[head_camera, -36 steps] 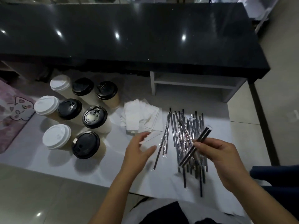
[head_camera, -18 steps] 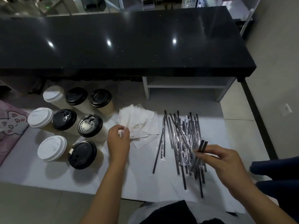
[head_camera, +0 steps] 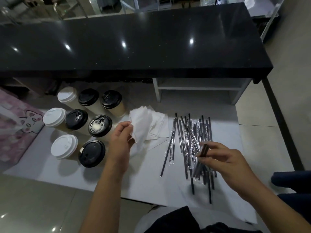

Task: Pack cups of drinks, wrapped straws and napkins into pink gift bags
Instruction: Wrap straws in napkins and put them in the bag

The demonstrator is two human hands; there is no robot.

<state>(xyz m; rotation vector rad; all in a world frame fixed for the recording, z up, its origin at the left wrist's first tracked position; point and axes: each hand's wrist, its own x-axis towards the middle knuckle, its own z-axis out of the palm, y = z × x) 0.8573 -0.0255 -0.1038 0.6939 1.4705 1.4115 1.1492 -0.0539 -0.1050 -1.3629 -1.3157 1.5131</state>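
Note:
Several lidded paper cups [head_camera: 100, 126], some with black lids and some with white, stand in a cluster on the white sheet [head_camera: 50, 169] at the left. My left hand [head_camera: 120, 142] pinches a white napkin [head_camera: 140, 130] and lifts it off the napkin pile [head_camera: 159, 125]. A heap of black wrapped straws [head_camera: 190, 137] lies right of the pile. Over the heap's near end my right hand [head_camera: 223, 158] grips two wrapped straws [head_camera: 202, 153]. A pink gift bag [head_camera: 15, 132] with a cat drawing lies at the far left edge.
A long black counter [head_camera: 134, 47] runs across the back, with a white shelf frame [head_camera: 198, 89] under its right half. Beige floor tiles surround the white sheet. A dark trouser leg [head_camera: 292, 180] shows at the right edge.
My left hand reached from the sheet's middle to the napkin pile and picked up a napkin. My right hand lowered its straws toward the near end of the heap.

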